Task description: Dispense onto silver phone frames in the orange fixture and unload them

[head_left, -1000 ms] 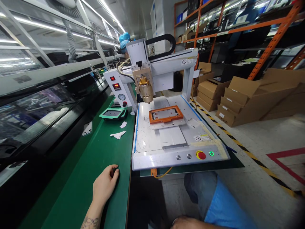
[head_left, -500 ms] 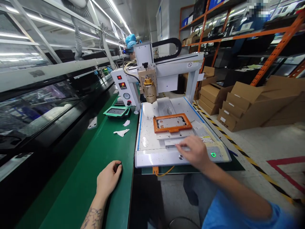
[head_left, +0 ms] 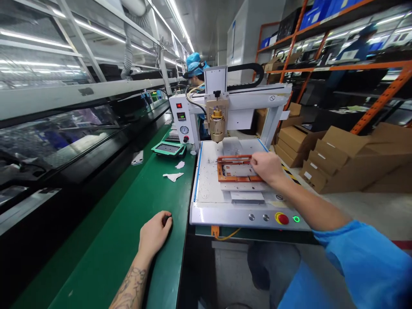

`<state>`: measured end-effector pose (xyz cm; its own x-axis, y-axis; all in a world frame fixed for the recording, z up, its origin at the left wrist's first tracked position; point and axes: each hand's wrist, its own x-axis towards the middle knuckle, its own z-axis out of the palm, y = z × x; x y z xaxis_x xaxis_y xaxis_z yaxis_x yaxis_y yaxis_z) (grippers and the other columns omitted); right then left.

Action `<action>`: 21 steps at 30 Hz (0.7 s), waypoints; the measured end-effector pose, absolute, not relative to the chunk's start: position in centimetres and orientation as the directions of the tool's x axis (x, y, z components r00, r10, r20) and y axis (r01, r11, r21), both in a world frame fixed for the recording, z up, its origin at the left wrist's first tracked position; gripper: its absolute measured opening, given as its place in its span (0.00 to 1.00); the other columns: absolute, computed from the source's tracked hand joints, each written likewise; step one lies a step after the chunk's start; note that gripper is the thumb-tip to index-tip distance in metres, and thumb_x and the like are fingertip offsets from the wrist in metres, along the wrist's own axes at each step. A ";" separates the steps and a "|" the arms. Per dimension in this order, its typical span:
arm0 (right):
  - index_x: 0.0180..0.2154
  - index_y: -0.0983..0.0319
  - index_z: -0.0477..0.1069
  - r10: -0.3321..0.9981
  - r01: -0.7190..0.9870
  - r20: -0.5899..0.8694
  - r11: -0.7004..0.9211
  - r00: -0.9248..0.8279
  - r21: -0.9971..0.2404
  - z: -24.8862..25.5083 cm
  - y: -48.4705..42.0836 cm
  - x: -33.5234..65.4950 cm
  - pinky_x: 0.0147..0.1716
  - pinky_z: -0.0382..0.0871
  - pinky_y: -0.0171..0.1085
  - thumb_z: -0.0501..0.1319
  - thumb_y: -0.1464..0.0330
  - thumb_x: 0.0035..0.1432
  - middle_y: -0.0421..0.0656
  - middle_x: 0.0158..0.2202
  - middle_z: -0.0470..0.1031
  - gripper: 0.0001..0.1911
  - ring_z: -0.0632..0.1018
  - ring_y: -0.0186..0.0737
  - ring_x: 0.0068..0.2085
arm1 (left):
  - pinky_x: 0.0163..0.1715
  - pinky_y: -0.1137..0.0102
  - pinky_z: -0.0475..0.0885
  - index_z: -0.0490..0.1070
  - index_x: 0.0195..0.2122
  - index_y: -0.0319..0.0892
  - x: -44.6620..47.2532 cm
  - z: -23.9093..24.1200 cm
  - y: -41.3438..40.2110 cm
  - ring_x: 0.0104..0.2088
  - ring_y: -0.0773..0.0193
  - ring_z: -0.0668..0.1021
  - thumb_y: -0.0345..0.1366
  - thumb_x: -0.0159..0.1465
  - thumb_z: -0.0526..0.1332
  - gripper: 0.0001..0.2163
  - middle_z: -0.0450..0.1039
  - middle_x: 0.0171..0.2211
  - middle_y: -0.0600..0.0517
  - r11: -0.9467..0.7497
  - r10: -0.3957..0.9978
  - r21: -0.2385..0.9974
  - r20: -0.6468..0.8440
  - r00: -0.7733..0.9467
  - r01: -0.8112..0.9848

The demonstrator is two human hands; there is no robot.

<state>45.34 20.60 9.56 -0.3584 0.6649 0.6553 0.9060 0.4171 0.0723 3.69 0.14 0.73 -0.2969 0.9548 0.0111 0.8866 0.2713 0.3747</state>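
Frame (head_left: 231, 178), orange, sits on the machine (head_left: 225, 213), its right end gripped by the right hand (head_left: 268, 166); the left hand (head_left: 153, 234) rests half-curled on the bench (head_left: 154, 197), whether holding anything I cannot tell.

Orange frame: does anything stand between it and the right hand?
Nothing visible: the right hand is at the right end of the orange frame, apparently touching it. The gold-coloured machine head hangs beyond the frame, not between them.

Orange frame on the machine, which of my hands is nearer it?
Right: your right hand is at the right end of the orange frame; your left hand rests apart, on the green table to its left.
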 end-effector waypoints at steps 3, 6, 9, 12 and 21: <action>0.24 0.60 0.62 0.700 0.928 0.681 0.363 -0.214 -0.082 11.0 22.7 45.8 0.35 0.51 0.41 0.57 0.67 0.58 0.44 0.26 0.70 0.11 0.64 0.39 0.30 | 0.33 0.68 0.63 0.75 0.46 0.51 3.7 0.8 0.1 0.36 0.61 0.80 0.43 0.69 0.53 0.12 0.80 0.35 0.55 0.268 0.956 0.372 0.011 -0.293 0.889; 0.28 0.60 0.62 0.728 0.862 0.596 0.494 -0.339 -0.112 11.2 23.4 46.1 0.38 0.55 0.40 0.64 0.59 0.54 0.45 0.32 0.72 0.14 0.69 0.42 0.37 | 0.33 0.68 0.62 0.75 0.46 0.51 3.8 0.9 0.2 0.36 0.61 0.79 0.43 0.69 0.53 0.12 0.80 0.35 0.55 0.264 0.957 0.378 0.010 -0.290 0.887; 0.33 0.59 0.64 0.741 0.773 0.377 0.628 -0.556 -0.092 10.8 22.9 46.0 0.40 0.58 0.39 0.68 0.53 0.51 0.45 0.38 0.74 0.20 0.71 0.43 0.41 | 0.34 0.68 0.62 0.75 0.46 0.51 3.8 0.9 0.2 0.36 0.61 0.79 0.43 0.69 0.53 0.12 0.80 0.35 0.55 0.267 0.956 0.387 0.009 -0.293 0.883; 0.33 0.59 0.62 0.762 0.765 0.184 0.640 -0.621 -0.074 10.7 22.7 45.4 0.40 0.59 0.39 0.69 0.52 0.48 0.45 0.38 0.73 0.23 0.71 0.43 0.41 | 0.34 0.67 0.63 0.75 0.46 0.51 3.9 0.8 0.2 0.37 0.60 0.79 0.43 0.69 0.53 0.13 0.80 0.35 0.55 0.269 0.956 0.391 0.005 -0.295 0.880; 0.30 0.57 0.58 0.814 0.812 -0.017 0.578 -0.581 -0.086 11.0 25.6 44.3 0.43 0.63 0.40 0.70 0.51 0.38 0.47 0.42 0.75 0.27 0.73 0.52 0.49 | 0.35 0.67 0.64 0.75 0.44 0.51 4.1 1.0 0.2 0.37 0.60 0.80 0.41 0.69 0.54 0.11 0.80 0.35 0.55 0.249 0.958 0.399 0.035 -0.285 0.883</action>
